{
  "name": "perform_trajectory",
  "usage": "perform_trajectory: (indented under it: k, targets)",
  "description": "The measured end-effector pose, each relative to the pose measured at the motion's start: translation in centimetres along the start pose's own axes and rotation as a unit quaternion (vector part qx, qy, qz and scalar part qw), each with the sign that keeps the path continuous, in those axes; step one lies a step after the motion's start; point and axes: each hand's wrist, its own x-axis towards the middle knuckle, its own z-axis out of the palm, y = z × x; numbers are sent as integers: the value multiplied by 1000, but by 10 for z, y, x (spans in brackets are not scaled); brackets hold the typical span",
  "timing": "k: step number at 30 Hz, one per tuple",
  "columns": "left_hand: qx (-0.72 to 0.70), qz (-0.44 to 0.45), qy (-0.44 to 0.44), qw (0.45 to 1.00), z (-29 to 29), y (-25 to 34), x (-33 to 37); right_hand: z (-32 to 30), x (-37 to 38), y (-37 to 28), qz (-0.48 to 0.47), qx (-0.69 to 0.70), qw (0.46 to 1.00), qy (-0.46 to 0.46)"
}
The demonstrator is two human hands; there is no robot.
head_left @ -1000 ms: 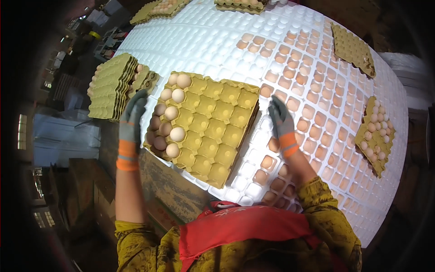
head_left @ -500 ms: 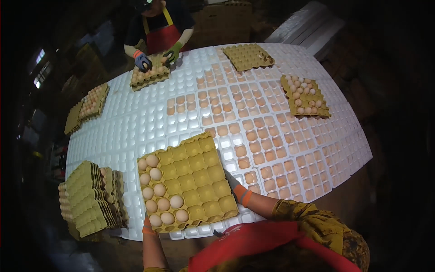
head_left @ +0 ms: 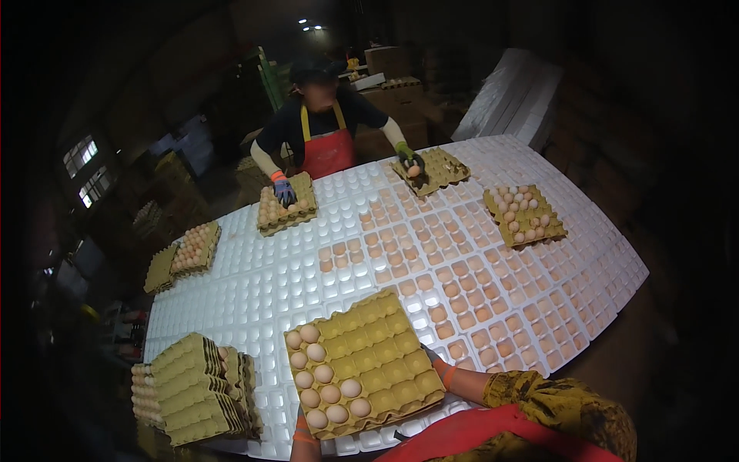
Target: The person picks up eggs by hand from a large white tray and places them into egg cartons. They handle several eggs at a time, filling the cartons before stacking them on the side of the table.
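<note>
Both hands hidden under the yellow egg tray (head_left: 362,366), grip unreadable; only the right wrist (head_left: 448,375) shows at 3 o'clock. Tray sits near table (head_left: 254,285) edge, part-filled. Judged: repositioning; next, filling empty cups.

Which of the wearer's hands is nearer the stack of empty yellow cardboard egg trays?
Left. The left hand is under the partly filled tray's near edge, closer to the stack; the right hand is beyond it.

yellow egg tray (head_left: 369,362) | partly filled, eggs left side | tilted, table's near edge
</note>
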Motion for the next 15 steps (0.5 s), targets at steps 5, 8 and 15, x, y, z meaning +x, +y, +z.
perform_trajectory:
  k: [5,8,15]
  targets:
    - [18,10,28,999,10,-4,-18,-5,-7,1,-35,-18,999,-28]
    - [39,33,35,998,27,0,-25,-8,-17,-7,-77,-37,995,-47]
    - [31,-17,-69,997,113,-51,6,-42,-117,-81,-203,-94,975,-23]
